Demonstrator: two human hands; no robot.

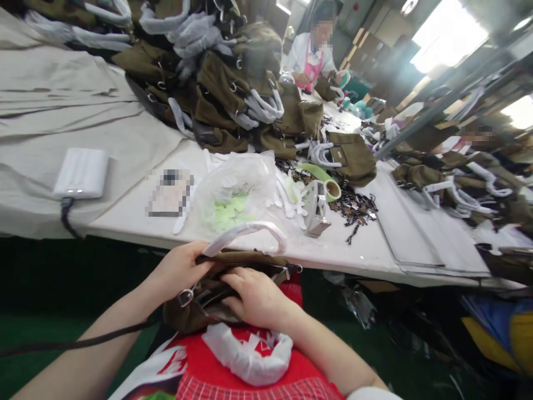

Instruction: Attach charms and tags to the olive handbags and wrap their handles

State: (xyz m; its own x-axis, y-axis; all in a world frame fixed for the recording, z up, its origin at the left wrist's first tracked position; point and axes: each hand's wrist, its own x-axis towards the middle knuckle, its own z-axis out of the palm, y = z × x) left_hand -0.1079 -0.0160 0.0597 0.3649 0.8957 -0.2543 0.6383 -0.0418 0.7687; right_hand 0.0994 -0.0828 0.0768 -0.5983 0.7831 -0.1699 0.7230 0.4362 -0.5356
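An olive-brown bag [179, 318] rests against my lap at the table's front edge, its mouth facing up. One handle wrapped in white [254, 226] arches over the table side, and the other wrapped handle [250, 361] lies on my red apron. My left hand [181, 272] grips the bag's rim at the left, its fingertips hidden inside the opening. My right hand [254, 294] reaches into the opening from the right, fingers bent and partly hidden by the fabric; what they touch inside cannot be made out.
On the table [137, 230] are a phone [170, 193], a plastic bag with green pieces [233, 205], a tape dispenser [317, 208], black chains [353, 208] and a white power bank [82, 173]. Piled bags [216, 94] stand behind. A person [314, 55] works farther back.
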